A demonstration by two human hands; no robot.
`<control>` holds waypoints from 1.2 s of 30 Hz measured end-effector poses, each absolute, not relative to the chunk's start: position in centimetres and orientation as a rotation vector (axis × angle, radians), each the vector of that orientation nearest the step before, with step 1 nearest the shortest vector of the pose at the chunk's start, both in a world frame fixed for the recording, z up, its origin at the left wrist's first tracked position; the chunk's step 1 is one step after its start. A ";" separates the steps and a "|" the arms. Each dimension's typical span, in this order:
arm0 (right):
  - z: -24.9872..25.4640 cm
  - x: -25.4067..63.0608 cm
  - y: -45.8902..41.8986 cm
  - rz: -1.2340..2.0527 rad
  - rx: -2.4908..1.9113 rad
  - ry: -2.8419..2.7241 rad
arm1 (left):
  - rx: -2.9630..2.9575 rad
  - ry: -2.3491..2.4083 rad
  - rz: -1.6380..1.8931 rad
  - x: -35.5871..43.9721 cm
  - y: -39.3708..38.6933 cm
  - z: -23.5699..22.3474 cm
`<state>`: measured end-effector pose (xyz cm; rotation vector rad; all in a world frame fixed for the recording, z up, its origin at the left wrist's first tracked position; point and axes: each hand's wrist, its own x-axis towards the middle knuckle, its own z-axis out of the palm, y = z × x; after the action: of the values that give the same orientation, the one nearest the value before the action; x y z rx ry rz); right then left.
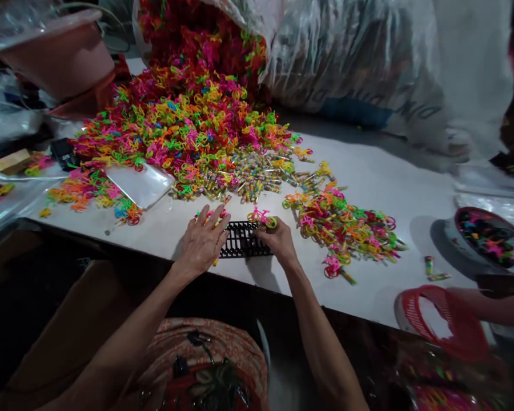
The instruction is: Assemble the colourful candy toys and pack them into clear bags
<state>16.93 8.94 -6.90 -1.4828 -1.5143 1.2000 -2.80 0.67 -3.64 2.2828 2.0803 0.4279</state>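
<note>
A black slotted plastic rack [240,242] lies flat near the table's front edge. My left hand [203,240] rests palm down over its left end, fingers stretched out; some pink and green plastic and a bit of yellow peek out around it. Between thumb and fingers of my right hand [278,242] is a small pink toy bicycle [260,215] with a green wheel, just above the rack's far right corner. Beyond the hands spreads a heap of small candy-filled tubes [257,174]. To the right lies a pile of toy bicycles with tubes [346,225].
A large mound of toy bicycles [175,125] spills from a bag at the back. A plastic sheet [141,185] and a phone [64,154] lie left, near a pink tub [60,54]. At right are a bowl [454,234] and another person's arm by a red basket [448,328].
</note>
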 end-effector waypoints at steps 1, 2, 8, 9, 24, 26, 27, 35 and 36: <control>-7.1 16.5 7.8 1.296 -1.407 -1.458 | 2.283 2.087 0.427 -2.8 0.7 -3.6; -7.2 16.1 6.7 1.363 -1.359 -1.427 | 2.287 2.088 0.419 -2.9 0.7 -3.6; -8.2 13.1 2.5 1.424 -1.273 -1.362 | 2.317 2.038 0.368 -3.2 0.9 -3.4; -8.5 12.6 2.1 1.407 -1.264 -1.355 | 2.318 2.031 0.365 -3.2 0.9 -3.4; -9.0 11.5 1.9 1.212 -1.260 -1.618 | 2.231 1.951 0.433 -3.1 0.6 -3.1; -9.1 11.6 2.1 1.143 -1.266 -1.711 | 2.218 1.947 0.425 -3.0 0.6 -3.0; -9.1 11.6 2.1 1.107 -1.274 -1.760 | 2.207 1.945 0.409 -2.9 0.6 -2.9; -8.9 10.3 1.2 0.988 -1.419 -2.141 | 2.185 1.966 0.259 -2.7 0.8 -2.2; -8.8 10.1 1.1 0.979 -1.455 -2.167 | 2.207 1.969 0.252 -2.7 0.8 -2.2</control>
<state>10.07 1.10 -8.80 -1.4549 -2.1674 0.9793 -2.68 0.79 -2.23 2.2066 1.9687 0.2517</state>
